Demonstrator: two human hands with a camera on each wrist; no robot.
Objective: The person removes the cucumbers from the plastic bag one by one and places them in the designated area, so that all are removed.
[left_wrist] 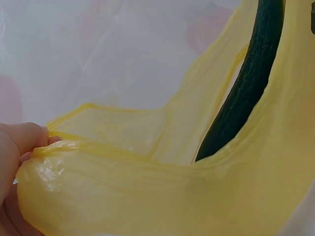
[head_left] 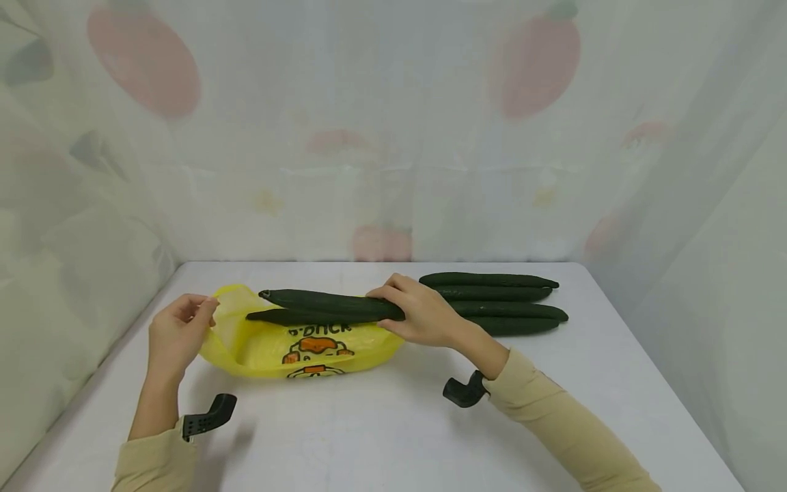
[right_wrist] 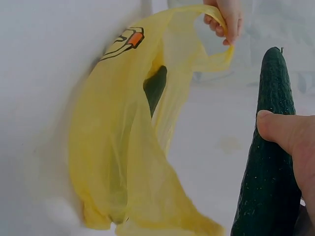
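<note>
A yellow plastic bag (head_left: 307, 348) with a duck print lies on the white table (head_left: 393, 424). My left hand (head_left: 184, 324) pinches the bag's handle at its left end and holds the mouth up; in the left wrist view my fingers (left_wrist: 22, 142) squeeze the yellow film (left_wrist: 147, 191). My right hand (head_left: 418, 314) grips a dark green cucumber (head_left: 332, 304) just above the bag, its tip pointing left. In the right wrist view my thumb (right_wrist: 283, 130) lies on this cucumber (right_wrist: 270, 162). A second cucumber (head_left: 289, 317) lies partly inside the bag (right_wrist: 123, 147).
Several more cucumbers (head_left: 498, 301) lie side by side on the table behind my right hand. A sheer curtain (head_left: 393, 137) with faded prints closes off the back and both sides. Black wrist mounts (head_left: 209, 415) stick out near both sleeves.
</note>
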